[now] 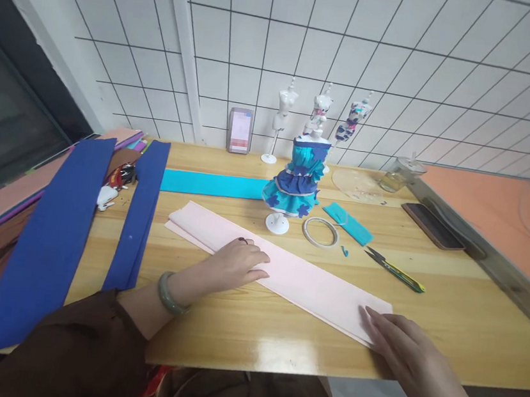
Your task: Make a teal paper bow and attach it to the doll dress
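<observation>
A long strip of folded pale pink paper (313,278), possibly crepe paper, lies slantwise across the wooden table in front of me. My left hand (235,264) rests on its middle, fingers stretched over the paper and thumb a little apart. At the strip's right end, my right hand (408,345) touches the paper with outstretched fingertips; its thumb is partly hidden. Just beyond the strip stands a small dress form in a blue and turquoise ruffled paper dress (299,180). A roll of tape (321,232) lies near its base, with yellow-handled thread snips (396,270) farther right.
Dark blue paper strips (60,212) and stacked coloured sheets cover the left side. A turquoise strip (213,185) lies behind, a folded turquoise piece (347,223) right. Small mannequins (284,107), an upright phone (240,131), a glass jar (400,175) and a dark phone (432,225) stand or lie farther back.
</observation>
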`<action>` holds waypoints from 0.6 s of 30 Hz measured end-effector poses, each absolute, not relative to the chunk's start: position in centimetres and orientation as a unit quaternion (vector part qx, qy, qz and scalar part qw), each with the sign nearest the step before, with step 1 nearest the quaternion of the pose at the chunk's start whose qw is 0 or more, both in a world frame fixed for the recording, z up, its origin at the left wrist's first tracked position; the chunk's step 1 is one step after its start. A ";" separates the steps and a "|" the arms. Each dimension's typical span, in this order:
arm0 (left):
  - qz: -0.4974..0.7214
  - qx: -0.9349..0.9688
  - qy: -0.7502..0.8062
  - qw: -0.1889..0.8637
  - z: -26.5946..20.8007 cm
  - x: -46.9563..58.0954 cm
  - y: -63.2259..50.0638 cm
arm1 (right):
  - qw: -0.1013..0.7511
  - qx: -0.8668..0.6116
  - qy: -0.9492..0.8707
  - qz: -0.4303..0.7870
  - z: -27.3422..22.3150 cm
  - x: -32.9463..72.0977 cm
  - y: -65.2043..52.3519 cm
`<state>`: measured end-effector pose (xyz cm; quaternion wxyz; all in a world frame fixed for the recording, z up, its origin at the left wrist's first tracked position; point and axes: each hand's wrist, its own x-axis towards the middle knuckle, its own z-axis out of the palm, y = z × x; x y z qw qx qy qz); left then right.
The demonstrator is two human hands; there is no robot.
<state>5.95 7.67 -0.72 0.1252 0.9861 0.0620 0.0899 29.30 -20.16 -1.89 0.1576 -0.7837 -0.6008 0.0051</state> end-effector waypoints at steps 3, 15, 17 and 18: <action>0.086 0.986 0.062 0.129 -0.7 5.9 7.7 | 0.186 -0.813 -0.548 0.056 -1.7 29.1 -20.6; 0.108 0.979 0.061 0.162 -1.1 5.9 8.0 | 0.223 -0.830 -0.494 0.130 -1.8 29.1 -21.9; 0.107 0.978 0.066 0.167 -0.9 5.9 7.9 | 0.236 -0.826 -0.495 0.132 -1.8 29.0 -21.9; 0.105 0.978 0.069 0.168 -0.9 5.9 7.9 | 0.246 -0.822 -0.496 0.135 -1.8 28.9 -21.9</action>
